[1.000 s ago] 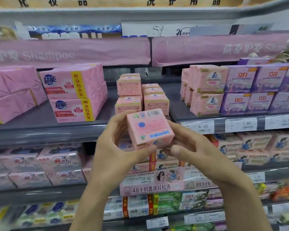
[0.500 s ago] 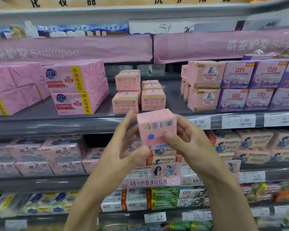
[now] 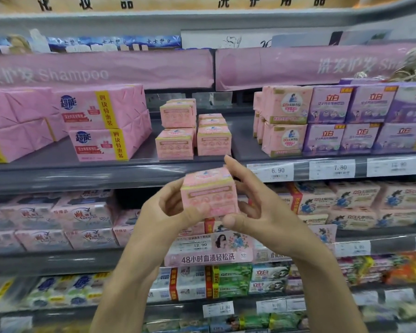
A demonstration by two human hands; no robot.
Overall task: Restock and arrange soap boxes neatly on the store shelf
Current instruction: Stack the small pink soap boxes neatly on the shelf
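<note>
Soap box (image 3: 208, 192) sits pinched between left hand (image 3: 171, 213) and right hand (image 3: 257, 212), printed front outward, presumably to match the shelf stack (image 3: 193, 131).

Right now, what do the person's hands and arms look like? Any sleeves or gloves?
No sleeves or gloves show. The left hand and left arm are bare; so are the right hand and right arm. I see no watch or ring.
</note>
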